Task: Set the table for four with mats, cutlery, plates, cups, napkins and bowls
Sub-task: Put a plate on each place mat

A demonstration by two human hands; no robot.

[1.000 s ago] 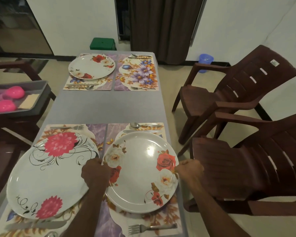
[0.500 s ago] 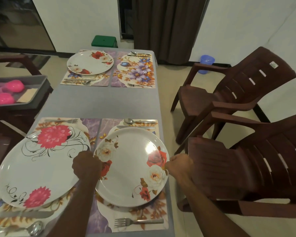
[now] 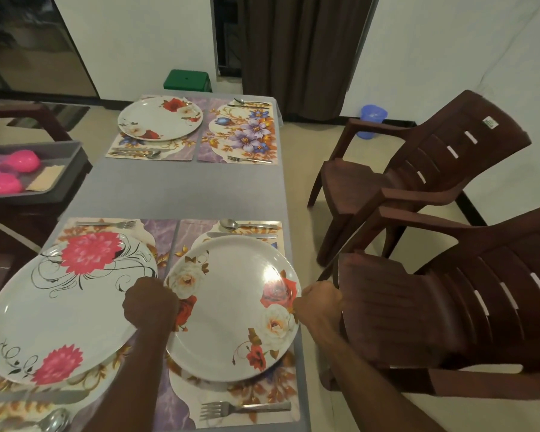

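While the rose plate [image 3: 234,310] is being held over the near right mat [image 3: 231,397], it is being gripped at opposite rims: the left hand [image 3: 150,304] is curled on the edge at 9 o'clock, the right hand [image 3: 318,307] on the edge at 3 o'clock. Whether the plate is fully resting on the mat cannot be told.

At the plate's 12 o'clock a spoon [image 3: 247,225] and knife [image 3: 242,235] are lying, the knife just beside the rim; at 6 o'clock a fork [image 3: 243,409] is lying apart from it. At 9 o'clock the pink-flower plate [image 3: 63,310] is sitting on its own mat, its rim near the left hand. At the far end of the table [image 3: 184,191], one mat is bearing a second rose plate [image 3: 160,118]; the purple-flower mat [image 3: 237,132] is bearing cutlery only.

The plate is judged stiff and glossy, hence slippery; whether it is breakable cannot be told from its look. The two-rim hold is judged sound, and the plate should be kept level so the knife is not nudged.

One plate is judged outstanding. No cups, napkins or bowls are being shown on the table; pink items are lying in the grey tray [image 3: 60,182] at 10 o'clock.
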